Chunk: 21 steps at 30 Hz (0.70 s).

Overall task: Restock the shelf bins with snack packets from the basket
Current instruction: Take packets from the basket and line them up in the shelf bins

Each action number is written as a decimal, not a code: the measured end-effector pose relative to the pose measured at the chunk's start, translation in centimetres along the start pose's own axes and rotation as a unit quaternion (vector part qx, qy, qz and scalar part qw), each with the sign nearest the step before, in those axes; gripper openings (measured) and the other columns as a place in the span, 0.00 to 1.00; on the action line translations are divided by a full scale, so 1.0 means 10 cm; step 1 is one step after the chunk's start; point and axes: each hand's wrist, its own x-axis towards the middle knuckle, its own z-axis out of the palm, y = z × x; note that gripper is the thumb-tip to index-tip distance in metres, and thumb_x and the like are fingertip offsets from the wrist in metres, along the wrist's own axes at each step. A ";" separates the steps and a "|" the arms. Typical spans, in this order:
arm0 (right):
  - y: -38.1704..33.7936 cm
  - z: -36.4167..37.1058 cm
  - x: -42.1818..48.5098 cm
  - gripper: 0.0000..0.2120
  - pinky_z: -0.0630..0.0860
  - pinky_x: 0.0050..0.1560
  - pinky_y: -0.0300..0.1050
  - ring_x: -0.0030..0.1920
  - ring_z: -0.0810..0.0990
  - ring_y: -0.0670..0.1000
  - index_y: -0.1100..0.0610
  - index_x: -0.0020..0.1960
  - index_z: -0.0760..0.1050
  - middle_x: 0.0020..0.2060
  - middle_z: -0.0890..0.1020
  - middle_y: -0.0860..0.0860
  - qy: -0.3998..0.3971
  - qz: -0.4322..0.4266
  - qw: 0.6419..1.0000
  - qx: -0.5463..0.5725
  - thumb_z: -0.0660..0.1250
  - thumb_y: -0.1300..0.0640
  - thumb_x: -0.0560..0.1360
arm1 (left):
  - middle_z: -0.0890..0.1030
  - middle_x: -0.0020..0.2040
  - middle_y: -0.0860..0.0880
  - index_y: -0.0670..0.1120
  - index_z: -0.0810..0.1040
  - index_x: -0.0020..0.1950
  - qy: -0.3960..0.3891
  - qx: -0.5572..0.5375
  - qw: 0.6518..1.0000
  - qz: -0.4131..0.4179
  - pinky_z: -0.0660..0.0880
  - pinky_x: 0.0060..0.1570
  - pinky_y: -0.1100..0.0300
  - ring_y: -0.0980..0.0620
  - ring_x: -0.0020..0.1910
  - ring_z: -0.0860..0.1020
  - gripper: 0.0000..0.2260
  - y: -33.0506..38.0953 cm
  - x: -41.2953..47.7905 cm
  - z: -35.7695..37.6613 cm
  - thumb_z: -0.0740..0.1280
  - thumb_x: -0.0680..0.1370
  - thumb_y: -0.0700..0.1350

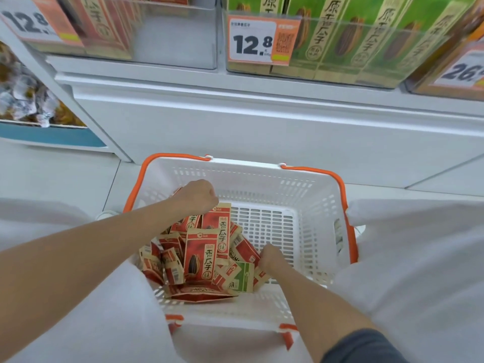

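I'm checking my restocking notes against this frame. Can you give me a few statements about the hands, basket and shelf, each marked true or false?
1. The left hand and right hand are both down in the basket. True.
2. The basket holds only red packets. False: a green packet lies among them, next to the right hand.
3. The basket's handles are blue. False: they are orange.
4. The price tag on the bin of green packets reads 12.8. True.
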 end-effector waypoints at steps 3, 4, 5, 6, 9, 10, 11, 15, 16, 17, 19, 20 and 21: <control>0.00 -0.12 0.02 0.12 0.68 0.29 0.36 0.31 0.72 0.45 0.55 0.35 0.66 0.32 0.74 0.49 -0.016 -0.015 0.998 -0.053 0.62 0.61 0.77 | 0.74 0.39 0.49 0.48 0.74 0.38 -0.007 -0.008 1.000 -0.003 0.79 0.46 0.50 0.49 0.34 0.75 0.06 0.03 -0.02 -0.04 0.62 0.74 0.47; -0.02 -0.21 0.03 0.13 0.68 0.29 0.36 0.31 0.73 0.45 0.55 0.35 0.66 0.32 0.74 0.49 -0.023 -0.025 0.997 -0.073 0.61 0.61 0.78 | 0.74 0.40 0.49 0.48 0.74 0.39 -0.008 -0.017 1.000 0.001 0.79 0.46 0.51 0.50 0.35 0.75 0.05 0.05 -0.03 -0.06 0.62 0.74 0.46; -0.06 -0.33 0.01 0.13 0.68 0.29 0.36 0.33 0.75 0.46 0.56 0.36 0.67 0.33 0.75 0.49 -0.021 -0.040 0.995 -0.086 0.62 0.60 0.78 | 0.74 0.39 0.48 0.47 0.74 0.39 -0.012 -0.028 0.999 0.009 0.79 0.43 0.52 0.49 0.34 0.74 0.06 0.07 -0.03 -0.08 0.61 0.75 0.46; -0.11 -0.50 -0.04 0.12 0.69 0.30 0.36 0.35 0.77 0.48 0.58 0.37 0.69 0.35 0.78 0.50 -0.015 -0.056 0.993 -0.099 0.62 0.60 0.79 | 0.74 0.38 0.46 0.46 0.74 0.39 -0.014 -0.038 0.999 0.019 0.77 0.41 0.54 0.49 0.34 0.74 0.07 0.11 -0.04 -0.11 0.61 0.75 0.45; -0.35 -1.12 -0.23 0.07 0.73 0.36 0.41 0.41 0.79 0.53 0.60 0.43 0.74 0.43 0.82 0.56 0.035 -0.104 0.983 -0.147 0.63 0.60 0.78 | 0.74 0.36 0.44 0.43 0.73 0.37 0.001 -0.077 0.997 0.029 0.72 0.40 0.55 0.48 0.35 0.73 0.08 0.23 -0.04 -0.19 0.62 0.76 0.42; -0.45 -1.34 -0.36 0.06 0.73 0.39 0.42 0.40 0.78 0.53 0.59 0.43 0.74 0.45 0.82 0.56 0.054 -0.119 0.978 -0.160 0.62 0.59 0.78 | 0.75 0.37 0.43 0.42 0.74 0.38 0.004 -0.087 0.996 0.030 0.72 0.41 0.56 0.47 0.36 0.74 0.08 0.27 -0.05 -0.23 0.61 0.77 0.40; -0.55 -1.54 -0.49 0.06 0.73 0.41 0.42 0.41 0.78 0.53 0.59 0.44 0.74 0.47 0.83 0.57 0.070 -0.135 0.974 -0.169 0.62 0.58 0.79 | 0.78 0.42 0.42 0.41 0.77 0.42 -0.001 -0.082 0.996 0.031 0.73 0.44 0.56 0.45 0.41 0.77 0.07 0.30 -0.07 -0.27 0.61 0.77 0.38; -0.84 -2.17 -1.14 0.06 0.68 0.41 0.45 0.42 0.76 0.56 0.60 0.54 0.71 0.45 0.80 0.57 0.151 -0.243 0.926 -0.247 0.59 0.58 0.81 | 0.59 0.76 0.42 0.43 0.61 0.76 -0.004 -0.044 0.997 0.055 0.69 0.65 0.54 0.42 0.72 0.66 0.27 0.36 -0.12 -0.44 0.60 0.77 0.33; -0.85 -2.26 -1.27 0.04 0.68 0.39 0.46 0.39 0.75 0.57 0.58 0.55 0.69 0.41 0.79 0.56 0.188 -0.277 0.898 -0.284 0.58 0.59 0.81 | 0.58 0.77 0.43 0.44 0.58 0.78 0.000 -0.074 0.995 0.059 0.70 0.64 0.53 0.42 0.72 0.66 0.29 0.39 -0.14 -0.48 0.61 0.78 0.35; -0.82 -2.32 -1.37 0.04 0.68 0.35 0.47 0.35 0.74 0.56 0.56 0.54 0.67 0.37 0.77 0.53 0.233 -0.313 0.864 -0.318 0.59 0.61 0.80 | 0.59 0.76 0.43 0.45 0.58 0.78 -0.002 -0.144 0.989 0.038 0.73 0.60 0.52 0.42 0.68 0.68 0.27 0.41 -0.16 -0.55 0.60 0.79 0.37; -0.75 -2.36 -1.48 0.11 0.71 0.32 0.46 0.31 0.73 0.54 0.54 0.53 0.68 0.32 0.75 0.51 0.330 -0.397 0.785 -0.341 0.64 0.66 0.76 | 0.62 0.74 0.42 0.44 0.61 0.76 -0.022 -0.330 0.943 -0.041 0.80 0.44 0.51 0.43 0.55 0.75 0.21 0.45 -0.26 -0.71 0.55 0.82 0.42; -0.72 -2.37 -1.51 0.13 0.73 0.34 0.46 0.32 0.74 0.54 0.55 0.54 0.72 0.33 0.77 0.51 0.362 -0.439 0.755 -0.325 0.67 0.68 0.73 | 0.63 0.73 0.40 0.44 0.61 0.75 -0.050 -0.403 0.911 -0.072 0.80 0.35 0.52 0.43 0.51 0.76 0.21 0.45 -0.32 -0.79 0.53 0.82 0.45; -0.73 -2.36 -1.52 0.13 0.75 0.40 0.46 0.35 0.77 0.56 0.57 0.54 0.75 0.36 0.79 0.52 0.395 -0.484 0.721 -0.300 0.69 0.69 0.71 | 0.63 0.73 0.39 0.44 0.62 0.75 -0.081 -0.425 0.898 -0.082 0.79 0.31 0.54 0.43 0.49 0.76 0.21 0.43 -0.36 -0.86 0.53 0.83 0.48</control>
